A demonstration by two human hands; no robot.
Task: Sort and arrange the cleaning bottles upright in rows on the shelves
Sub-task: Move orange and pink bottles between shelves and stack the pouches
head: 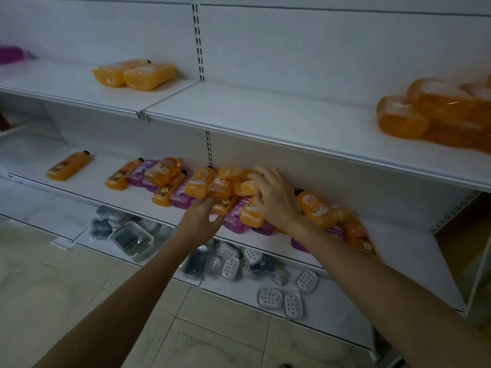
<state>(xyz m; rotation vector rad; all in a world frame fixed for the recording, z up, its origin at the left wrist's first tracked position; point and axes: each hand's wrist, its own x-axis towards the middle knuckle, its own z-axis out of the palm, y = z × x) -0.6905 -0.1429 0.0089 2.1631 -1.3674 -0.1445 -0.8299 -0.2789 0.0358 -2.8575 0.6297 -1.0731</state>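
Left hand [202,217] and right hand [273,199], fingers [256,179] spread wide and holding nothing, reach the middle shelf's bottle heap [196,185]; two orange bottles [135,74] lie far left above.

Light was dim, flat, bluish; shadow lay under white metal upper shelf [265,118]. My right hand [271,197] was smeared by motion. Soft too: translucent orange plastic bottles [438,115] at right. Shelf lines bowed near edges.

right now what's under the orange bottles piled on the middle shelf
Purple bottles lie flat beneath the orange bottles; the right hand covers some of them.
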